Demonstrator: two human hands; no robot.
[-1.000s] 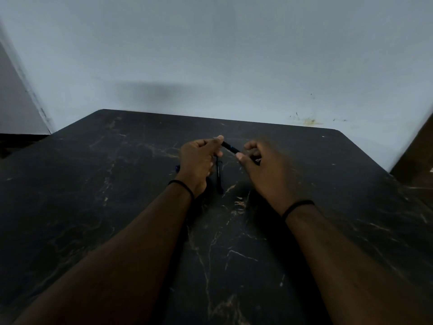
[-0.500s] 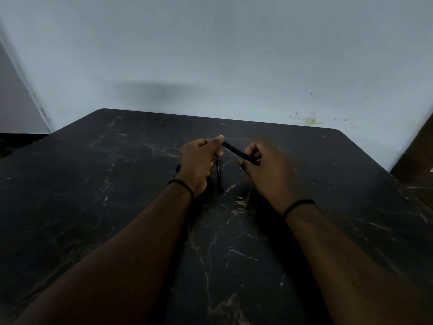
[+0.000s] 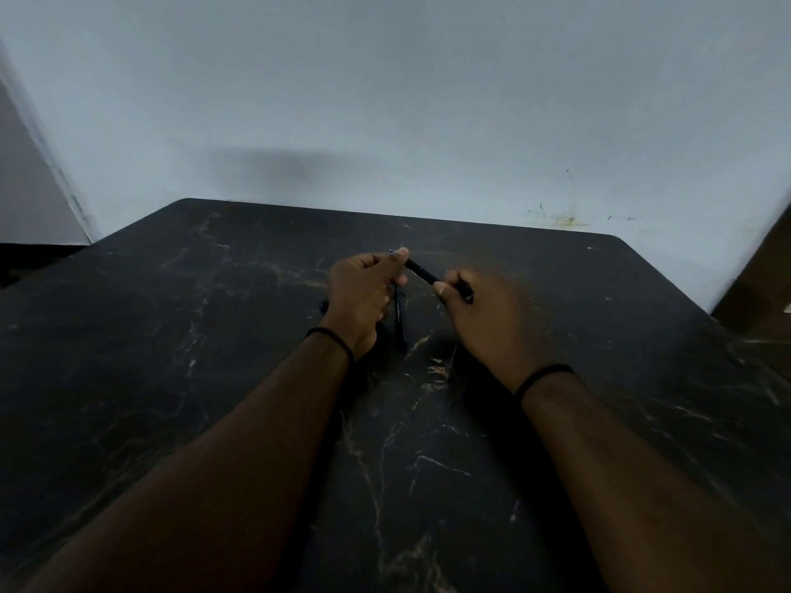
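Note:
A thin black pen (image 3: 421,271) stretches between my two hands above the black marble table (image 3: 171,357). My left hand (image 3: 361,293) pinches its far end between thumb and forefinger. My right hand (image 3: 488,318) grips the other end with curled fingers. A second dark pen-like piece (image 3: 400,321) hangs or lies just below my left hand, next to its palm. A small blue tip (image 3: 323,306) shows at the left of my left hand. Whether my left hand also holds these I cannot tell.
The table reaches to a pale wall (image 3: 385,122) at the back. Its rounded far corners lie at left and right. A dark brown surface (image 3: 757,293) stands past the right edge. Each wrist wears a black band.
My right hand has slid a little along the pen and shifted slightly right. My left hand has stayed in place.

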